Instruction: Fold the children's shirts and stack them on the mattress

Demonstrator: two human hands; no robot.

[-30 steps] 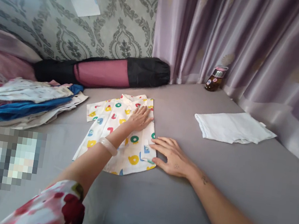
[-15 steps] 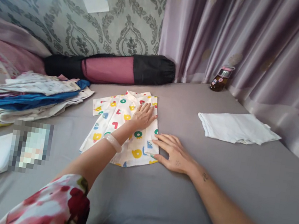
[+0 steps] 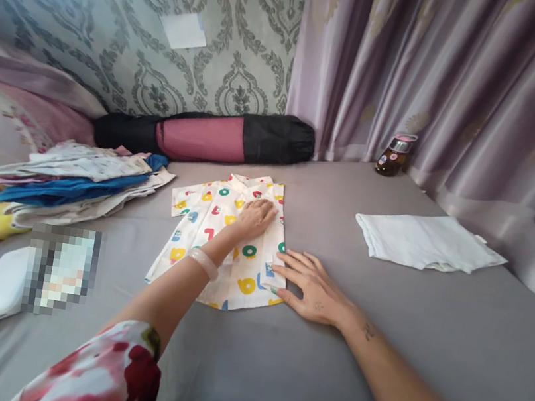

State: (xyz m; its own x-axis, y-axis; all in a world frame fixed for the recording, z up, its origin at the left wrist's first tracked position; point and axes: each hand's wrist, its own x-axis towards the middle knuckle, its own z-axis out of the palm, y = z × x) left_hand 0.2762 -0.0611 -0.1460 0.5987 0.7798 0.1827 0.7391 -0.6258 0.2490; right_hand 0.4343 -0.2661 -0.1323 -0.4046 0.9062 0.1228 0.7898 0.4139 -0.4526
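Observation:
A white short-sleeved shirt with colourful letter-like prints lies on the grey bed sheet, its right side folded inward and its collar away from me. My left hand rests palm down on the upper right of the shirt, fingers slightly bent, no cloth visibly gripped. At the shirt's lower right edge, my right hand touches the folded sleeve with its fingers apart and the thumb near the hem. Its palm side is hidden.
Folded clothes are piled on the left. Nearer stand a white power bank with a cable and a blurred-out item. A black and pink roll bag lies by the wall. Folded white cloth and a brown bottle sit right.
The view has tilted up slightly, so everything sits lower in it. My left hand's fingers have bent a little on the shirt. My right hand stays at the shirt's edge.

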